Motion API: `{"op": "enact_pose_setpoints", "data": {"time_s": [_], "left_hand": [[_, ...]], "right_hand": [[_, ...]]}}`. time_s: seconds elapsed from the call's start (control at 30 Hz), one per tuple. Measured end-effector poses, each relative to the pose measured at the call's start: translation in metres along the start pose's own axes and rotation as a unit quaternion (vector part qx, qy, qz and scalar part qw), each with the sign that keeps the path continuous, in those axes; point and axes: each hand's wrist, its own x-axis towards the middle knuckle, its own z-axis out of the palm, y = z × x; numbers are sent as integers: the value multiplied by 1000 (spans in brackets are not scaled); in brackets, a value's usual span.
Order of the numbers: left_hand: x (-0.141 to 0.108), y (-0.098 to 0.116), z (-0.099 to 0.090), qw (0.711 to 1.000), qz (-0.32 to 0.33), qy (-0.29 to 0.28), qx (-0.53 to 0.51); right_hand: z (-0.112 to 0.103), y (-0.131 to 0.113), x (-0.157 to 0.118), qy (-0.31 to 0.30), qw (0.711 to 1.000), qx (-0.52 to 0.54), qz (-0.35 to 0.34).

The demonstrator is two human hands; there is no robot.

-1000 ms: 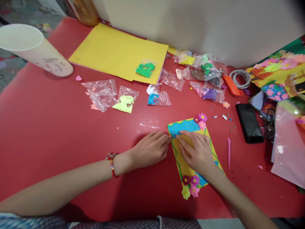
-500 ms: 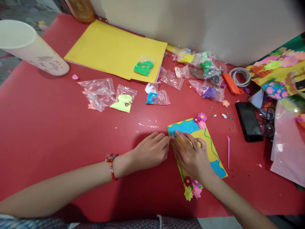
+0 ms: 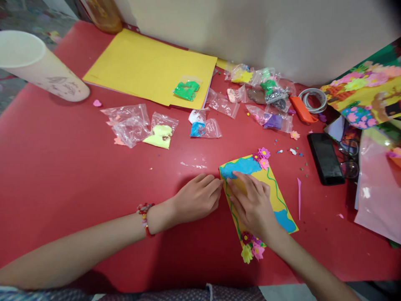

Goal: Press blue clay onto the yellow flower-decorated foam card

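Note:
A yellow card [image 3: 279, 196] with blue patches, wavy green lines and clay flowers at two corners lies slanted on the red table [image 3: 125, 167]. My right hand [image 3: 254, 202] rests over the card, its fingers apart and fingertips near the upper left blue patch. Beside the card's left edge, my left hand [image 3: 197, 198] has its fingers curled together, thumb and index tip meeting at the edge. Whatever those fingers may pinch is hidden. A pink stick tool [image 3: 299, 198] lies to the right of the card.
Clay bags, one with light yellow clay [image 3: 160, 136], lie beyond my hands. A yellow folder [image 3: 140, 69] and a white cup [image 3: 40, 67] are at the back left. To the right are a black phone [image 3: 326, 159], glasses [image 3: 349, 169] and an orange comb [image 3: 303, 109].
The whole view has shifted slightly. My right hand's fingers have bent a little and drawn closer together over the card; my left hand stays at the card's edge.

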Motion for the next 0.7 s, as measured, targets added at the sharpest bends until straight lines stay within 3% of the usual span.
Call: {"op": "enact_pose_setpoints", "data": {"time_s": [0.17, 0.7], "left_hand": [[0, -3, -3, 1000, -26, 3, -2], [-5, -12, 3, 999, -17, -27, 14]], "right_hand": [[3, 5, -6, 23, 997, 67, 33], [1, 4, -10, 13, 997, 64, -39]]}}
